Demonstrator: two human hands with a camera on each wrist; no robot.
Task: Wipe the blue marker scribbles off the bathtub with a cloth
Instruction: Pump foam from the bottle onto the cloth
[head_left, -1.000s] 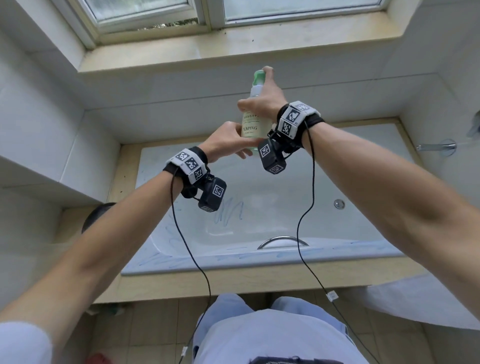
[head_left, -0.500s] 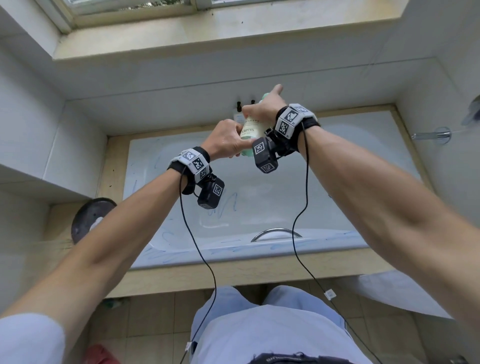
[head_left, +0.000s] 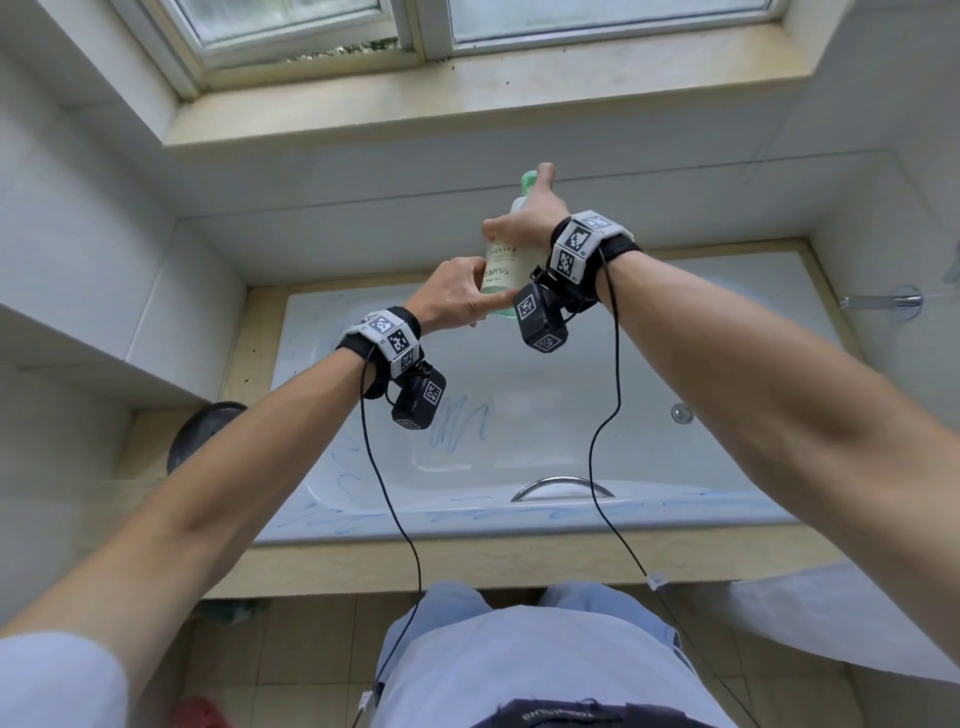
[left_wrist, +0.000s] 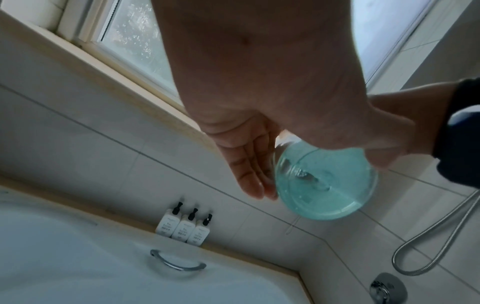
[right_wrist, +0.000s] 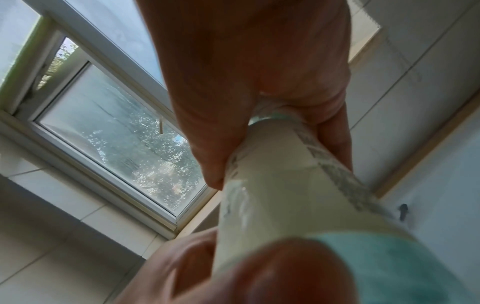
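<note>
The white bathtub (head_left: 727, 364) lies below me. Blue marker scribbles (head_left: 460, 423) run over its inner wall, and more blue lines (head_left: 467, 512) along the near rim. Both hands hold a bottle (head_left: 501, 270) of blue-green liquid with a green top above the tub. My left hand (head_left: 457, 296) grips its base (left_wrist: 324, 185), fingers on one side and thumb on the other. My right hand (head_left: 524, 223) wraps the upper body (right_wrist: 285, 185), one finger reaching up to the top. A white cloth-like sheet (head_left: 857, 623) hangs at the lower right.
A chrome grab handle (head_left: 561, 486) sits on the near tub wall and an overflow fitting (head_left: 680, 413) on the right. Three small pump bottles (left_wrist: 184, 226) stand on the far ledge. A tap (head_left: 883, 301) and shower hose (left_wrist: 428, 246) are at right. A dark round object (head_left: 197, 436) is at left.
Both hands keep their hold on the bottle. It sits higher and more upright than half a second ago, much as it was a second ago.
</note>
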